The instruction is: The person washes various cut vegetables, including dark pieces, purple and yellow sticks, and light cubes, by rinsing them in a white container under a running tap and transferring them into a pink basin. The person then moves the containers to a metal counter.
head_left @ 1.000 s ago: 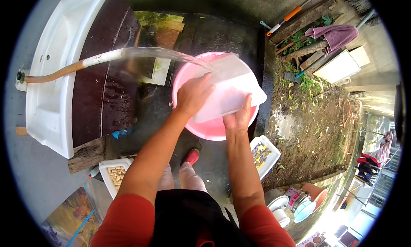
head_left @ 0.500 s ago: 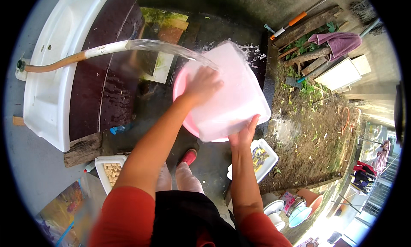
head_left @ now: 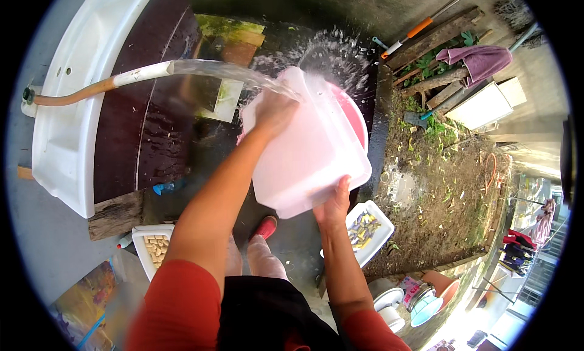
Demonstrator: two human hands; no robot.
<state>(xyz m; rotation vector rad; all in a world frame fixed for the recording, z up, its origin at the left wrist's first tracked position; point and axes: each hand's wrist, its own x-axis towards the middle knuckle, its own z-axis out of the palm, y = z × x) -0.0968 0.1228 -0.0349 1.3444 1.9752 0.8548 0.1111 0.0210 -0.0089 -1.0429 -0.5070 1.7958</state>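
Observation:
A pale, translucent plastic box is tilted over a pink basin, with one broad face turned up. My right hand grips its near edge, thumb on top and fingers out of sight beneath. On the upper left part of that face lies my left hand, right where water from a hose lands. The stream and blur smear its fingers, and I cannot make out whether anything is under them. Spray flies off the box's far side.
At the left stands a white sink beside a dark panel. White trays with small pieces flank my legs: a left tray with tan pieces, a right tray with yellow and dark ones. Right lie boards, a purple cloth and bare soil.
The box has shifted left and toward me, baring the basin's right side. My left hand has slid left across the box, and my right hand came nearer. Splashing beyond has grown.

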